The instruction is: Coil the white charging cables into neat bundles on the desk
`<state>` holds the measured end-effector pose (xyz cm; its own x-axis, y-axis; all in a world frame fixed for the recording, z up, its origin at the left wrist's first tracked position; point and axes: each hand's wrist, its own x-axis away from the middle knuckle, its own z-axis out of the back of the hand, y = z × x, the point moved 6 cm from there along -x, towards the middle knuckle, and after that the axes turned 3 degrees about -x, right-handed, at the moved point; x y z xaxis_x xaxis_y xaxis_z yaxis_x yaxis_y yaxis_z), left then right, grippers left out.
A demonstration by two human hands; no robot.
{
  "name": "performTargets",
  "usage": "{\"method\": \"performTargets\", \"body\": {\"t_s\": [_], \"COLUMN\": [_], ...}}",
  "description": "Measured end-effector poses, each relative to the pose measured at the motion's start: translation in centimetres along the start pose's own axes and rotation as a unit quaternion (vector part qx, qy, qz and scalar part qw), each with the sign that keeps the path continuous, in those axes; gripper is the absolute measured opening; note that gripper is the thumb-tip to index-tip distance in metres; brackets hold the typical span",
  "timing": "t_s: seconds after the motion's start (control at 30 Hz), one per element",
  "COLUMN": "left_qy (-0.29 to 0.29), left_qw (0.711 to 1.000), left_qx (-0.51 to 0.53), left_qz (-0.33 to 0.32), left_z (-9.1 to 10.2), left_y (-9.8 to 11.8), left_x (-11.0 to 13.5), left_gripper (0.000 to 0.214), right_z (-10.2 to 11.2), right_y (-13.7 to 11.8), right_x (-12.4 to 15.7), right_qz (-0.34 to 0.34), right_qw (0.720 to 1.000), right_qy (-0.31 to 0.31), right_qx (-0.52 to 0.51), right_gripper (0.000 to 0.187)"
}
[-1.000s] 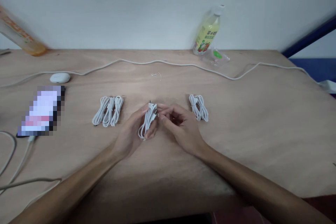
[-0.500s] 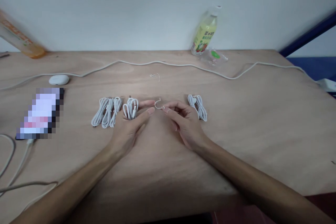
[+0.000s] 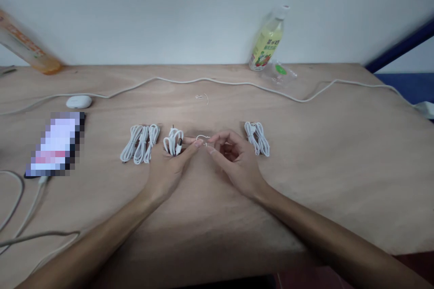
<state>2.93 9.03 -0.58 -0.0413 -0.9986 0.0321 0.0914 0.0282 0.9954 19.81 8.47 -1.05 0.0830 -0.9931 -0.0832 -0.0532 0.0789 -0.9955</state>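
My left hand is closed, with a white coiled charging cable held at the thumb side. Between its thumb and fingertips it pinches a thin white twist tie, bent into an arc. My right hand is close by on the right, fingers curled and a small gap between thumb and forefinger. Its forefinger tip is at the tie's far end; whether it touches is hard to tell. Left of my left hand lie several coiled white cables. More coiled white cables lie beyond my right hand.
Small white tie pieces lie farther back. A long white cord crosses the table. On the left are a phone with a cable plugged in and a white case. A yellow-green bottle, clear plastic and an orange bottle stand or lie at the back.
The twist tie has turned from a leftward curve to an arch over my left fingertips. My right thumb and forefinger have parted from their pinch on it.
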Motion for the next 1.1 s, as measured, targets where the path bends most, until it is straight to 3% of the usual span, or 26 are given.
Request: {"method": "performTargets", "body": {"t_s": [0.23,0.37,0.7,1.1], "left_qy": [0.030,0.038,0.028,0.012], "left_qw": [0.997,0.995,0.992,0.970], "left_qx": [-0.059,-0.086,-0.109,-0.191], "left_qz": [-0.026,-0.024,-0.057,-0.152], "left_z": [0.1,0.2,-0.1,-0.3], "left_y": [1.1,1.2,0.9,1.9], "left_x": [-0.1,0.0,0.5,0.5], "left_gripper": [0.012,0.013,0.010,0.016], "right_z": [0.1,0.1,0.1,-0.7], "right_y": [-0.7,-1.4,-1.4,-2.3], "right_x": [0.3,0.5,0.8,1.3], "right_qz": [0.079,0.114,0.125,0.245], "right_qw": [0.992,0.982,0.973,0.892], "right_qy": [0.013,0.022,0.049,0.011], "right_qx": [0.095,0.150,0.185,0.379], "right_gripper": [0.006,0.011,0.014,0.016]}}
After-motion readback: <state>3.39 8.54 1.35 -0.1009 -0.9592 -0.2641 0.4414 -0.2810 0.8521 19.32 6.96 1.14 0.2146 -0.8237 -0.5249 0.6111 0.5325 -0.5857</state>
